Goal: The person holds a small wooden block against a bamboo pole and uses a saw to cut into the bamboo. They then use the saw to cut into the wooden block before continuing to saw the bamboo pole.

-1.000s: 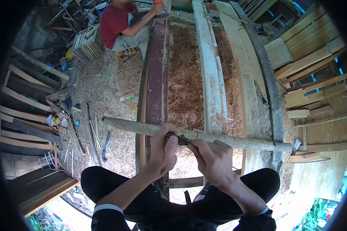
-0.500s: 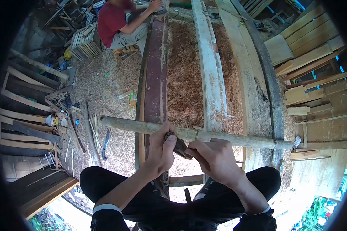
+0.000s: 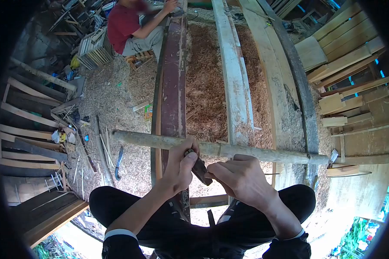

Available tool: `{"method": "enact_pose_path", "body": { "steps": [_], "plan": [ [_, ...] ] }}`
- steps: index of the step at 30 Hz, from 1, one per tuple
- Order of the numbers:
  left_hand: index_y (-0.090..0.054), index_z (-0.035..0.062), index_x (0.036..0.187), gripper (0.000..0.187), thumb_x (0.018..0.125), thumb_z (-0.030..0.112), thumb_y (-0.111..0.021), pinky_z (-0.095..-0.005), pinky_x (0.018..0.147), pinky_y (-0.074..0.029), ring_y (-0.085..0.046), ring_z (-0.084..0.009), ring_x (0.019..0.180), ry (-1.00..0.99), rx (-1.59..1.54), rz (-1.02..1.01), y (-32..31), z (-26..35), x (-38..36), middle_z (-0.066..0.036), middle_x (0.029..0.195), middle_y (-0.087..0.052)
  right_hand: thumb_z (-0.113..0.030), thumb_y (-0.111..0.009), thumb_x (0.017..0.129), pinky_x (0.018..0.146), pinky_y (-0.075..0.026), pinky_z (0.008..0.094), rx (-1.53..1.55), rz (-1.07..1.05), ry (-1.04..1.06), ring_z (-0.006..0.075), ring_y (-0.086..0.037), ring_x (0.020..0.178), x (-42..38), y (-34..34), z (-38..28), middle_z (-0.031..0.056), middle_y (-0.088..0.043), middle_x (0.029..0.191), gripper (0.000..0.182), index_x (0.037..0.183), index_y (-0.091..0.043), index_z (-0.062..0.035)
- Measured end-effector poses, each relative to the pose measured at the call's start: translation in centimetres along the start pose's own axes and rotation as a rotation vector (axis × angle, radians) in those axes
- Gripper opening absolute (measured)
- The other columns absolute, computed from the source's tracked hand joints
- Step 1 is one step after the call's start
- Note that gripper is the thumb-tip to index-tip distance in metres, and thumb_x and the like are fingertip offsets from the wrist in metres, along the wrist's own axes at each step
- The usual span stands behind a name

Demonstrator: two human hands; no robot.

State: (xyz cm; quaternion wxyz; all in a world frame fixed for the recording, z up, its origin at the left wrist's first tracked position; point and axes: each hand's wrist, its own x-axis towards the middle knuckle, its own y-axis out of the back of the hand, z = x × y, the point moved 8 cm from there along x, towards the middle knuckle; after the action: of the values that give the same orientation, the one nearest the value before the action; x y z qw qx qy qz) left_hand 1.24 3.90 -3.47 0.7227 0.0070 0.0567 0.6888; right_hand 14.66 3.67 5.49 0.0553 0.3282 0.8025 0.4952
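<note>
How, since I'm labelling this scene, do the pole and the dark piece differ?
The pole is pale and long; the dark piece is darker and far shorter. The pole lies across the boards, while the dark piece is held in the left hand. Both are longer than wide.

Black sleeves (image 3: 122,248) on me, thin white band (image 3: 122,233) edging each at the forearm. Left hand (image 3: 180,166) and right hand (image 3: 244,178) bare. Black trousers (image 3: 127,208), narrow dark strap (image 3: 210,218) at my waist. Shoes (image 3: 176,210) mostly hidden, pale markings.
</note>
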Motion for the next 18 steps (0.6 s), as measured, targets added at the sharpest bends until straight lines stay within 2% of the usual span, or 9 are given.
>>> {"method": "enact_pose_path", "body": {
  "steps": [2, 4, 5, 6, 9, 12, 14, 16, 18],
  "plan": [
    [-0.046, 0.0028, 0.085, 0.034, 0.092, 0.036, -0.043, -0.0309, 0.060, -0.032, -0.038, -0.0133, 0.065, -0.109, -0.076, 0.061, 0.2, 0.2, -0.1, -0.004, 0.071, -0.042, -0.011, -0.064, 0.083, 0.054, -0.042, 0.0342, 0.002, 0.001, 0.007, 0.0193, -0.061, 0.056, -0.1, -0.3, -0.1, 0.0019, -0.059, 0.068, 0.014, 0.093, -0.055, -0.0093],
    [-0.047, 0.0027, 0.087, 0.034, 0.093, 0.036, -0.041, -0.0313, 0.062, -0.033, -0.039, -0.0139, 0.067, -0.137, -0.105, 0.160, 0.2, 0.7, 0.0, -0.005, 0.074, -0.044, -0.011, -0.065, 0.084, 0.053, -0.042, 0.0337, -0.071, 0.107, -0.106, 0.0190, -0.060, 0.055, 0.0, 0.3, 0.7, 0.0021, -0.059, 0.068, 0.013, 0.093, -0.056, -0.0092],
    [-0.047, 0.0027, 0.089, 0.034, 0.094, 0.035, -0.038, -0.0318, 0.065, -0.034, -0.040, -0.0145, 0.070, -0.160, -0.135, 0.259, 0.7, 0.9, -0.2, -0.006, 0.077, -0.045, -0.011, -0.065, 0.084, 0.053, -0.042, 0.0337, -0.073, 0.105, -0.108, 0.0190, -0.060, 0.055, 0.1, 0.1, 0.5, 0.0021, -0.059, 0.068, 0.013, 0.093, -0.056, -0.0092],
    [-0.047, 0.0027, 0.089, 0.034, 0.094, 0.035, -0.038, -0.0318, 0.065, -0.034, -0.040, -0.0145, 0.070, -0.162, -0.138, 0.258, 0.6, 1.0, -0.3, -0.006, 0.077, -0.045, -0.012, -0.065, 0.085, 0.053, -0.041, 0.0337, -0.093, 0.145, -0.104, 0.0194, -0.060, 0.055, 0.3, 0.2, 0.2, 0.0025, -0.059, 0.067, 0.012, 0.092, -0.056, -0.0092],
    [-0.048, 0.0027, 0.091, 0.038, 0.095, 0.038, -0.034, -0.0322, 0.070, -0.034, -0.041, -0.0152, 0.074, -0.132, -0.128, 0.266, 1.0, 0.9, -0.2, -0.007, 0.082, -0.046, -0.013, -0.069, 0.087, 0.052, -0.042, 0.0346, -0.104, 0.214, -0.109, 0.0207, -0.060, 0.055, 0.6, 1.0, -0.5, 0.0039, -0.060, 0.068, 0.012, 0.090, -0.058, -0.0083],
    [-0.048, 0.0030, 0.091, 0.046, 0.096, 0.046, -0.033, -0.0318, 0.071, -0.034, -0.041, -0.0153, 0.074, -0.210, -0.143, 0.330, 2.1, 1.1, -0.3, -0.006, 0.081, -0.045, -0.013, -0.074, 0.087, 0.054, -0.046, 0.0353, -0.065, 0.280, -0.124, 0.0222, -0.062, 0.059, 0.5, 1.6, -0.9, 0.0056, -0.064, 0.076, 0.015, 0.089, -0.060, -0.0068],
    [-0.039, 0.0081, 0.092, 0.055, 0.091, 0.063, -0.044, -0.0295, 0.074, -0.036, -0.045, -0.0140, 0.078, -0.142, -0.204, 0.276, 2.1, 0.8, -0.4, -0.006, 0.084, -0.047, -0.012, -0.075, 0.085, 0.055, -0.048, 0.0352, -0.042, 0.319, -0.123, 0.0229, -0.064, 0.062, 0.3, 1.7, -1.1, 0.0062, -0.066, 0.082, 0.016, 0.090, -0.061, -0.0062],
    [-0.039, 0.0081, 0.092, 0.056, 0.090, 0.064, -0.045, -0.0296, 0.074, -0.036, -0.044, -0.0140, 0.078, -0.146, -0.210, 0.254, 1.8, 1.1, -0.7, -0.006, 0.084, -0.047, -0.011, -0.076, 0.083, 0.057, -0.051, 0.0349, -0.055, 0.306, -0.142, 0.0232, -0.066, 0.067, 0.2, 1.6, -1.2, 0.0062, -0.067, 0.091, 0.017, 0.091, -0.061, -0.0053],
    [-0.039, 0.0082, 0.092, 0.057, 0.090, 0.064, -0.045, -0.0296, 0.074, -0.035, -0.044, -0.0139, 0.078, -0.155, -0.217, 0.230, 1.3, 1.3, -0.8, -0.006, 0.084, -0.047, -0.011, -0.076, 0.083, 0.056, -0.050, 0.0346, -0.063, 0.316, -0.129, 0.0226, -0.066, 0.066, 0.0, 1.6, -1.4, 0.0057, -0.068, 0.091, 0.017, 0.091, -0.062, -0.0055]
  ]
}}
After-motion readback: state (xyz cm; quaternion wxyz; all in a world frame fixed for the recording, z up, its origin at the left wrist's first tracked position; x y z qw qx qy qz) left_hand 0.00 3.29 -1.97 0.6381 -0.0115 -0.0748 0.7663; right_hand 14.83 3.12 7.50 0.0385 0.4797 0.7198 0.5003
